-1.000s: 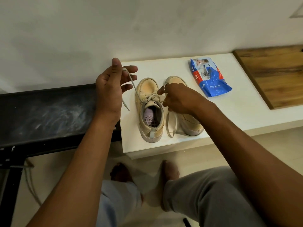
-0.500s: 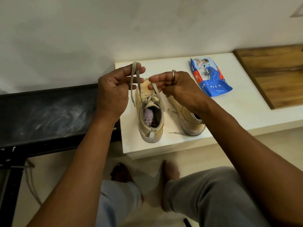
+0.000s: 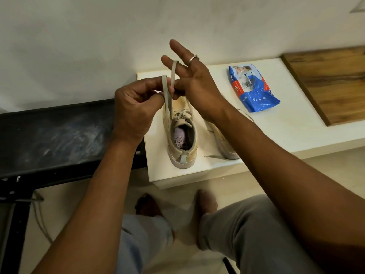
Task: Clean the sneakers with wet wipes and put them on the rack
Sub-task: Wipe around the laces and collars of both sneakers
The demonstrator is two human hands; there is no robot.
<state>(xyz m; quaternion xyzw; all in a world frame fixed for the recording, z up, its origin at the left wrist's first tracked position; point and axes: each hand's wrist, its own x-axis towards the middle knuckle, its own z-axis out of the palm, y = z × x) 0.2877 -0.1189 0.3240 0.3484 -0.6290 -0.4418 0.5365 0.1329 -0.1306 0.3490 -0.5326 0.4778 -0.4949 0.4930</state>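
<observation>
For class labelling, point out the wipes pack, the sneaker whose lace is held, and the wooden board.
wipes pack (image 3: 254,89): head view, wrapper's blue middle.
sneaker whose lace is held (image 3: 180,140): head view, purple insole.
wooden board (image 3: 331,82): head view, top face.

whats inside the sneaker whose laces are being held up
A pale purple insole with round dimples shows through the opening of the sneaker. Its front part, toward the toe, is hidden under the tongue.
</observation>
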